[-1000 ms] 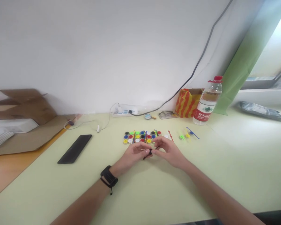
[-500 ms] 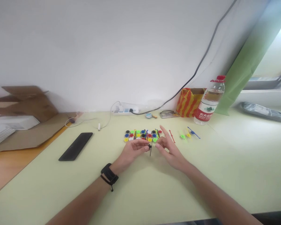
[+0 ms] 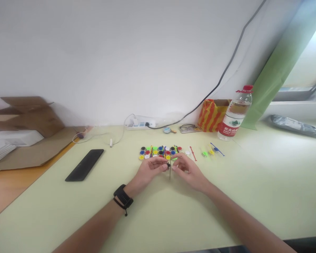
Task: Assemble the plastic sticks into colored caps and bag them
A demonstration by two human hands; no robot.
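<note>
My left hand (image 3: 149,171) is closed in a pinch on a small black disc-like piece (image 3: 168,164) with a thin dark stick (image 3: 170,172) upright at its right side. The stick is smeared by motion. My right hand (image 3: 191,174) is at the stick's right, its index finger and thumb bent and apart; whether a fingertip touches the stick I cannot tell. Just beyond both hands lie rows of small coloured discs (image 3: 142,152), with several coloured sticks (image 3: 151,151) laid among them. To their right are a white disc (image 3: 187,153) and a red stick (image 3: 193,154).
Farther right lie a green disc (image 3: 204,154), a yellow disc (image 3: 210,152) and a blue stick (image 3: 217,149). A water bottle (image 3: 234,116) and a striped bag (image 3: 212,114) stand behind. A black flat case (image 3: 84,165) lies left, near a cardboard box (image 3: 42,119). A power strip (image 3: 140,124) sits by the wall.
My right index finger, stretched out upward before, is now bent down near the stick, and the right hand has come slightly left. My left hand stays in place; the stick now looks blurred.
</note>
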